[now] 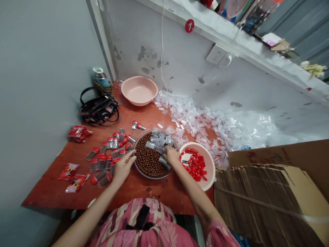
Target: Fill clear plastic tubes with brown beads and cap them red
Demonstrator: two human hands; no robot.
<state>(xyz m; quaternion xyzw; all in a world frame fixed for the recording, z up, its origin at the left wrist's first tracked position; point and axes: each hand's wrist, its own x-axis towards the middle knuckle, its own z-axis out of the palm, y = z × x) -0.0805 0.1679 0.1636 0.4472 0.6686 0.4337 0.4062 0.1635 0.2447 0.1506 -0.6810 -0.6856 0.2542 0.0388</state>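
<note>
A round metal bowl holds brown beads, with several clear plastic containers lying on them. My left hand is at the bowl's left rim, its fingers apart and nothing in them. Over the right side of the bowl is my right hand, its fingers bent down at the clear containers; what they hold, if anything, is hidden. A pale pink basin with red caps stands against the bowl's right side. Filled bottles with red caps lie left of my left hand.
Loose clear containers are heaped along the wall. An empty pink basin and a black bag stand at the back left. Red packets lie at the left; stacked cardboard is at the right.
</note>
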